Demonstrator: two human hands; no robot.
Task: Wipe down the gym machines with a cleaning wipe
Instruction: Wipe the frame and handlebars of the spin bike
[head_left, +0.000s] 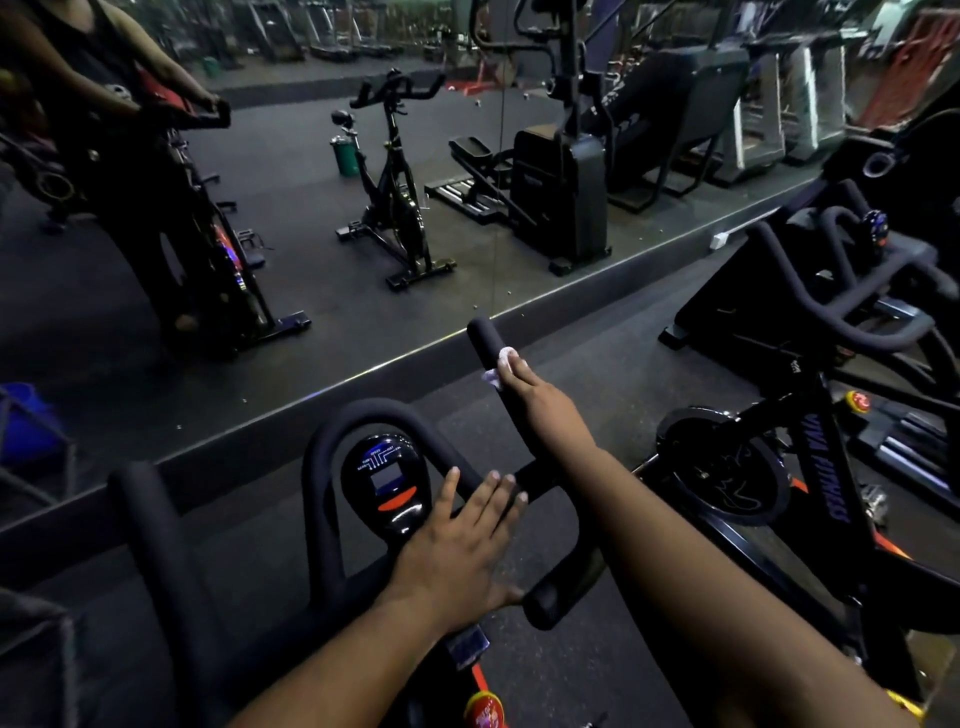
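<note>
I stand over a black exercise bike whose padded handlebar (332, 467) loops around a small console (387, 480) with a dark screen and an orange button. My right hand (540, 400) reaches forward along the right handle prong (485, 340) and grips it with a white cleaning wipe (500, 366) under the fingers. My left hand (462, 540) rests flat on the centre of the handlebar beside the console, fingers straight.
A second black bike (810, 447) with purple lettering stands close on the right. A wall mirror (311, 208) straight ahead reflects other bikes, a stepper, treadmills and a person. A blue object (26, 421) sits at far left. Dark rubber floor (597, 358) lies between.
</note>
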